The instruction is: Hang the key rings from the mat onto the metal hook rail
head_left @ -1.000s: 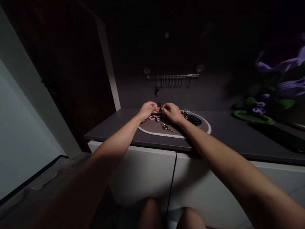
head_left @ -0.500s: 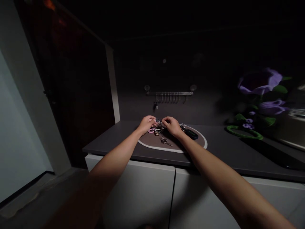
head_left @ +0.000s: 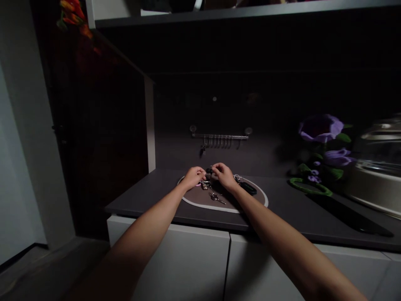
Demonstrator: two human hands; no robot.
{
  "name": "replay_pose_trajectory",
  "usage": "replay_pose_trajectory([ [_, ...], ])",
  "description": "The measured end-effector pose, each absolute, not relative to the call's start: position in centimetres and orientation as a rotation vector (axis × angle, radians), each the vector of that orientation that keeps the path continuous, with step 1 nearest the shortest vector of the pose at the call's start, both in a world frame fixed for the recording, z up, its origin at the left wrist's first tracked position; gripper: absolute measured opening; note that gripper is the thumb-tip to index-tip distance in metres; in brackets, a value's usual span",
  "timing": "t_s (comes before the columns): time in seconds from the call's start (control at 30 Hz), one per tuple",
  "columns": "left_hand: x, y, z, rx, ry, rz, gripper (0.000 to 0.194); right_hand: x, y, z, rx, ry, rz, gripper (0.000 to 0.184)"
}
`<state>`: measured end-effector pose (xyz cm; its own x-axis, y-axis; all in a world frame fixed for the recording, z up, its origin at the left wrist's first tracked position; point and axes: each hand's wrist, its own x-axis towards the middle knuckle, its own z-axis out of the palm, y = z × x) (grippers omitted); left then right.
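Over the oval brown mat [head_left: 225, 210] with a white rim, my right hand [head_left: 225, 176] pinches a small key with a black head [head_left: 209, 171]. My left hand [head_left: 192, 177] is just left of it, fingers curled together; what they hold, if anything, is too small to make out. Below the left fingertips lies a bunch of small keys and trinkets [head_left: 205, 186], with a pink ring [head_left: 198, 184] partly covered by that hand. Nearer the mat's front edge rests a silver key on a ring [head_left: 217, 198]. A dark oblong fob [head_left: 248, 188] lies right of my right wrist.
On the back wall is a clear rail with hooks [head_left: 221, 136]; small dark keys [head_left: 203, 149] hang at its left end. To the right stand purple fabric flowers [head_left: 321, 129], a long black object [head_left: 351, 217] and a pale rounded appliance [head_left: 366, 179]. A shelf [head_left: 219, 19] juts overhead.
My head view has tilted up, bringing the shelf into sight. My hands have moved slightly apart, and the black-headed key now shows between them at the right fingertips.
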<state>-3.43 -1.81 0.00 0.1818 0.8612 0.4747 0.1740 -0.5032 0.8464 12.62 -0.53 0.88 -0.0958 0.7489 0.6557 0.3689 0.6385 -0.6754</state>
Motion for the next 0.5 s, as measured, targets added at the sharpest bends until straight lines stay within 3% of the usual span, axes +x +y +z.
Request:
replay_pose_trajectory([
  [0.5,-3.6,-2.5,0.3,2.074,1.354,1.404,0.017,11.3,2.9,5.7,-0.919,-1.347,0.635,0.023],
])
